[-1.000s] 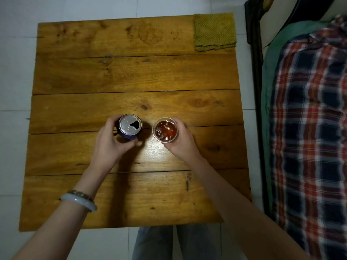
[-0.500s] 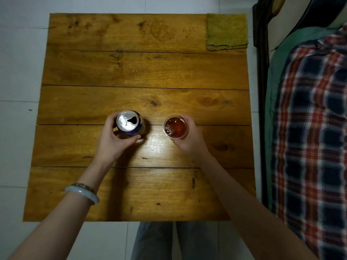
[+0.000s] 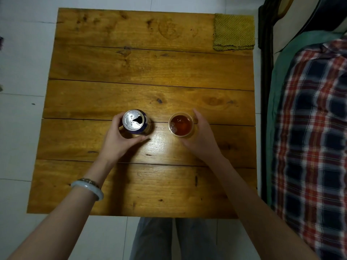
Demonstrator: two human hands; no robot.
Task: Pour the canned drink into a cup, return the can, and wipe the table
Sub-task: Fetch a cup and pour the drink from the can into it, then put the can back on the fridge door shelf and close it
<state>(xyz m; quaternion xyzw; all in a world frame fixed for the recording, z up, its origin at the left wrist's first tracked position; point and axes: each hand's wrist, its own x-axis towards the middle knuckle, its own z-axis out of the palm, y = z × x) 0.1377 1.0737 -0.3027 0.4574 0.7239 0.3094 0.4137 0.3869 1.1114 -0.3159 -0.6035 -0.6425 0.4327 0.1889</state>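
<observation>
Watching from beside the wooden table (image 3: 131, 72), I see the pouring looks finished: the cup (image 3: 180, 124) stands upright near the middle, filled close to the rim with a reddish-brown drink, a few bubbles clinging to its left edge. The can (image 3: 136, 121) stands upright just to its left, opening showing on top, with a clear strip of tabletop between the two. That gap is wider than it was a second ago, when can and cup sat nearly side by side, so the can seems to have been drawn away and set back down. The left hand (image 3: 120, 139), a pale bracelet (image 3: 88, 188) on its wrist, is wrapped round the can, fingers on the far-left side and thumb along the near side. The right hand (image 3: 201, 139) curves round the right side of the cup, but its fingers look looser than before, and I cannot tell whether they are pinching the cup or only lying beside it. To my eye, the can's return is about done and both hands are near letting go. What remains is the wiping, and the yellow-green cloth (image 3: 233, 32) lies folded, untouched, on the far right corner, well apart from either hand.
</observation>
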